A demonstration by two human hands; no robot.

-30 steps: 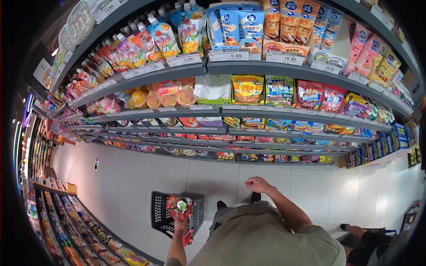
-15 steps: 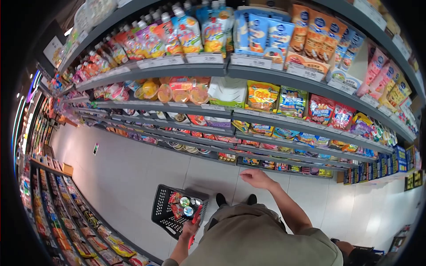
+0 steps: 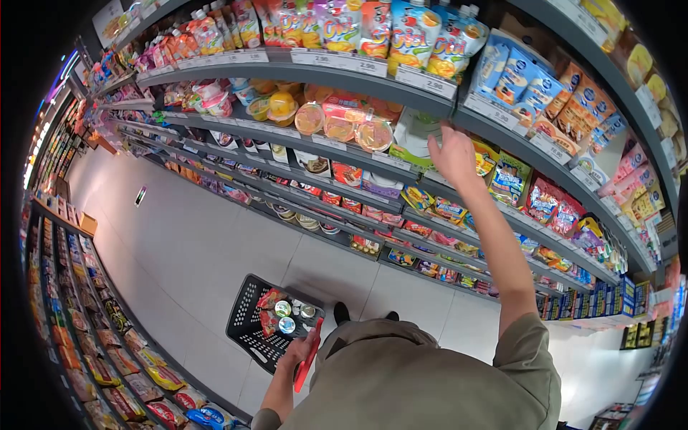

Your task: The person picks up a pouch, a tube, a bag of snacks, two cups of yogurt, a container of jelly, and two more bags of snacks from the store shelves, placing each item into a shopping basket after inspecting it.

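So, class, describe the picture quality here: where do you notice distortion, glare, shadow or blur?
Head view: wide-angle distortion bows the shelves into arcs, and black rounds off the corners; pale glare shows on the floor at far left and right; soft shadow lies between basket and shelves; the right hand looks slightly soft, and small label print is unreadable.

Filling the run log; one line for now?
left hand: grips red handle | right hand: at shelf, beside pale tray | basket: round containers, red packs
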